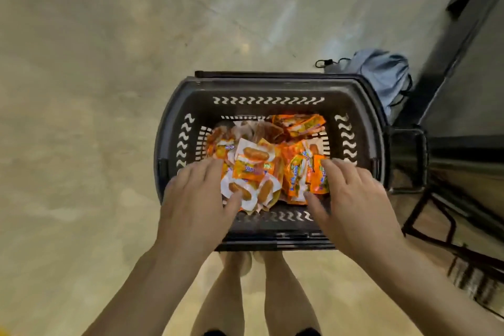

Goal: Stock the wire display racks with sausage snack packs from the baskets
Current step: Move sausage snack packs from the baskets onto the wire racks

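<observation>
The left hand (196, 199) and right hand (351, 199) are held with fingers spread; sausage packs (253, 161) are touched under the fingertips and heaped beyond them in the basket (272, 84).

Sausage snack packs (253, 163): print blurred, unreadable; several covered by the fingers of the left hand (196, 199) and right hand (354, 199).
Basket (268, 84): near rim partly hidden behind both hands.
Black wire frame (469, 275), right of right hand: blurred, cut by picture edge.
Blue bag (381, 71), beyond right hand: partly behind basket.
</observation>
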